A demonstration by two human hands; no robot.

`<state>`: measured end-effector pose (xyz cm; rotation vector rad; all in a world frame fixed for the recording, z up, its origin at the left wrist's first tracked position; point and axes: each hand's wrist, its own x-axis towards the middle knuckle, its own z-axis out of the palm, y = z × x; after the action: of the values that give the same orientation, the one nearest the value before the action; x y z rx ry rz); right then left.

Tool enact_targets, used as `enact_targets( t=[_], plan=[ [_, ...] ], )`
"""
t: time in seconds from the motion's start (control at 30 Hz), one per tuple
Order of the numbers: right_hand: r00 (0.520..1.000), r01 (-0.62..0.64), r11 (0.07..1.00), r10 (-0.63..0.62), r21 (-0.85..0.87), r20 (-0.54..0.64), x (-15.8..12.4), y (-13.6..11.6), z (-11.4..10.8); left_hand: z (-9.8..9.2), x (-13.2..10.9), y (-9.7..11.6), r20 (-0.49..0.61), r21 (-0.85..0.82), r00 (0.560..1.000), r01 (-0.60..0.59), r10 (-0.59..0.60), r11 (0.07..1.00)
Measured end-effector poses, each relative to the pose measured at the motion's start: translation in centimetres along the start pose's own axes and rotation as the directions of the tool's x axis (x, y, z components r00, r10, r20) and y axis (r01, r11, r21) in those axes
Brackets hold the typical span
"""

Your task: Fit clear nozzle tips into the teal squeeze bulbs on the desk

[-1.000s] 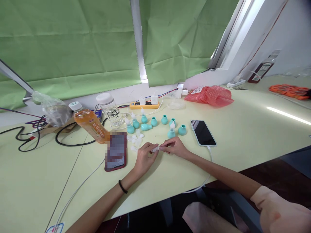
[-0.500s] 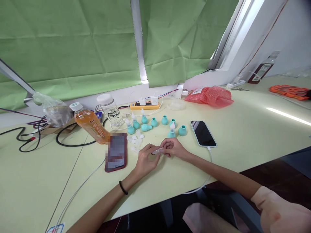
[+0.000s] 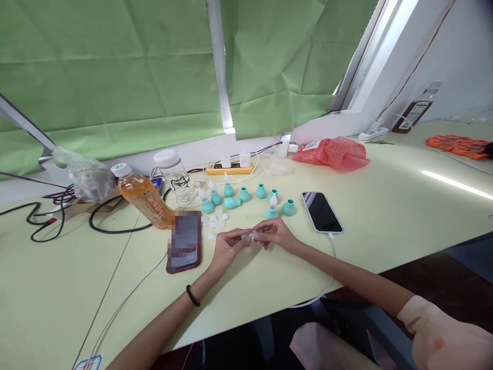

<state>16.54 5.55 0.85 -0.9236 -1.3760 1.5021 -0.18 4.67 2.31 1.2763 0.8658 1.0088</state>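
Observation:
Both of my hands meet low over the pale table (image 3: pixel 385 216). My left hand (image 3: pixel 226 247) and my right hand (image 3: pixel 275 233) each pinch an end of one small clear plastic piece (image 3: pixel 249 236). Just beyond my left hand lies a little heap of similar clear white tips (image 3: pixel 214 222). Behind the hands stand several small teal rubber bulbs (image 3: pixel 244 194), some with a clear tip on top; one teal bulb (image 3: pixel 232 202) lies on its side.
A red phone (image 3: pixel 185 241) lies left of my hands, a black-screened phone (image 3: pixel 321 211) on a white cable to the right. An orange drink bottle (image 3: pixel 144 197), a clear bottle (image 3: pixel 175 176), a power strip (image 3: pixel 229 167), black cables (image 3: pixel 46 216) and a pink bubble-wrap bag (image 3: pixel 335 152) sit further back.
My left hand has turned palm-up and its fingers have shifted on the clear piece. My right hand has barely moved.

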Motion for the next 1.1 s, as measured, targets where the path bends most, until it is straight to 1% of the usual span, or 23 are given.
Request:
enact_targets(
  t=[0.1,0.2,0.33,0.47,0.6,0.67,0.73,0.8,0.83,0.87,0.9,0.93,0.97,1.0,1.03,1.07,1.1],
  plan=[
    [1.000,-0.012,1.000,0.012,0.020,-0.007,0.0,0.0,0.0,0.0,0.0,-0.1,0.013,-0.035,1.000,0.026,-0.026,0.999],
    [1.000,0.014,0.999,-0.013,0.045,-0.019,0.1,0.2,0.1,0.0,0.0,-0.2,0.033,-0.087,0.996,0.080,-0.078,0.993],
    [1.000,0.017,0.998,-0.017,0.053,0.013,0.1,0.4,0.2,-0.2,0.2,-0.4,0.048,-0.143,0.990,0.142,-0.136,0.980],
    [1.000,-0.014,0.999,0.013,0.038,0.013,0.0,0.2,0.3,-0.2,0.2,-0.6,0.050,-0.182,0.991,0.133,-0.126,0.974],
    [0.999,-0.034,0.999,0.033,0.023,0.020,0.0,0.1,0.3,0.0,0.0,-0.4,0.037,-0.164,0.993,0.120,-0.115,0.979],
    [1.000,-0.016,1.000,0.016,-0.011,0.026,0.0,0.3,0.4,0.1,-0.1,-0.3,0.064,-0.162,0.991,0.128,-0.119,0.979],
    [0.999,0.031,0.995,-0.030,-0.094,0.013,0.0,0.5,0.5,0.0,0.0,-0.3,0.088,-0.188,0.989,0.134,-0.119,0.973],
    [0.990,0.127,0.961,-0.139,-0.244,-0.033,-0.2,0.3,0.5,-0.1,0.1,-0.3,0.084,-0.229,0.990,0.129,-0.112,0.965],
    [0.971,0.198,0.917,-0.233,-0.345,-0.061,-0.4,0.0,0.3,-0.3,0.2,-0.4,0.074,-0.251,0.991,0.123,-0.108,0.960],
    [0.933,0.276,0.844,-0.350,-0.459,-0.084,-0.7,-0.6,0.0,-0.4,0.3,-0.3,0.065,-0.270,0.992,0.120,-0.106,0.955],
    [0.874,0.345,0.742,-0.478,-0.575,-0.092,-1.0,-1.3,-0.4,-0.6,0.5,-0.3,0.054,-0.286,0.993,0.120,-0.109,0.951],
    [0.797,0.390,0.614,-0.598,-0.686,-0.082,-1.2,-2.3,-1.0,-0.7,0.6,-0.2,0.045,-0.300,0.992,0.125,-0.117,0.946],
    [0.710,0.401,0.479,-0.701,-0.781,-0.065,-1.5,-3.3,-1.8,-0.9,0.7,-0.1,0.044,-0.311,0.991,0.136,-0.129,0.940],
    [0.642,0.371,0.361,-0.765,-0.856,-0.044,-1.6,-4.3,-2.7,-1.0,0.7,0.1,0.050,-0.320,0.989,0.150,-0.141,0.935],
    [0.579,0.299,0.273,-0.814,-0.914,-0.054,-1.7,-5.3,-3.6,-1.2,0.8,0.3,0.060,-0.327,0.987,0.162,-0.151,0.931],
    [0.552,0.204,0.212,-0.831,-0.956,-0.066,-1.8,-6.0,-4.5,-1.3,0.8,0.4,0.072,-0.331,0.985,0.171,-0.156,0.928],
    [0.563,0.095,0.158,-0.823,-0.983,-0.078,-1.7,-6.5,-5.4,-1.4,0.8,0.6,0.084,-0.335,0.984,0.177,-0.158,0.925]
  ],
)
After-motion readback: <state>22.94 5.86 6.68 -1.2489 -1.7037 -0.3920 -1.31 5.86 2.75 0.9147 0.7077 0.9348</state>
